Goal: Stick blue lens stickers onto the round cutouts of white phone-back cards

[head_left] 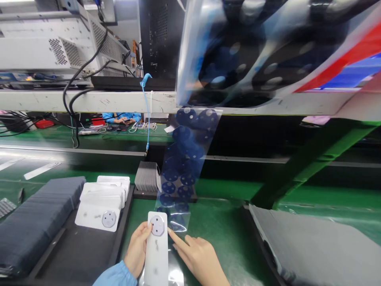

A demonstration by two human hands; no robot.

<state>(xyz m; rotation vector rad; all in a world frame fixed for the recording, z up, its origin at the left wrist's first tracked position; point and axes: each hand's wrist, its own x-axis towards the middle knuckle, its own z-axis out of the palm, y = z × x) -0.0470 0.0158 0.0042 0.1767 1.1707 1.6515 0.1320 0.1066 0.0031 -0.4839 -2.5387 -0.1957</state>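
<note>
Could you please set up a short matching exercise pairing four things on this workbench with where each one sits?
Things:
1. white card
2. clear film strip with blue discs
3. stack of white cards
4. blue coiled cord

Places:
A. hanging from the white rail
B. on the black tray at the left
C. held by the left hand, with the right hand pointing at it
D. draped down from above onto the green mat

Pairs: 1-C, 2-D, 3-B, 4-A

White card [156,254], grey octagon [156,225]; clear film [181,167] dotted blue; green table [226,230].
</note>
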